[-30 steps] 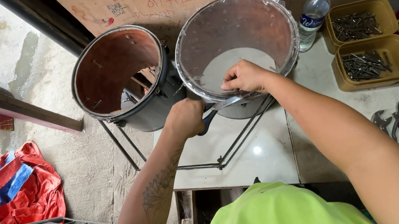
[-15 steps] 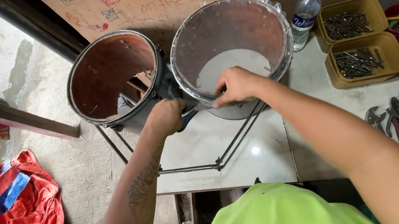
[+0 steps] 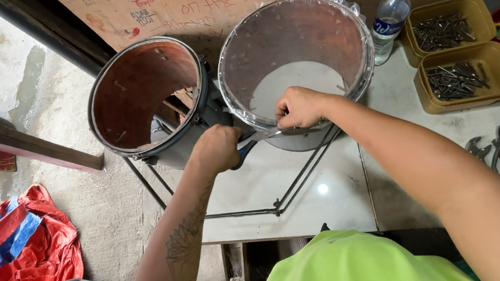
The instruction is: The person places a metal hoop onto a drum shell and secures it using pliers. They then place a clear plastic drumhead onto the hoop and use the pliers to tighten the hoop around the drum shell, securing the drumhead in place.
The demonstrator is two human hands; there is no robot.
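The left hand [image 3: 217,150] is gripping dark-handled scissors [image 3: 258,140], fingers closed round them. At one o'clock from it, the right hand [image 3: 299,107] is pinching the clear plastic sheet [image 3: 238,106] against the near rim of the drum [image 3: 296,67]. The blades are working close to those fingers; a slip could nick them or tear the sheet.

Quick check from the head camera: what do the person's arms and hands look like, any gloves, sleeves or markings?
Both hands are bare, no gloves, rings or watch visible. The left hand sits on a bare forearm bearing a dark line tattoo, leafy or floral. The right hand has a bare, unmarked forearm. A bright yellow-green garment shows on the torso; no sleeves reach the forearms.
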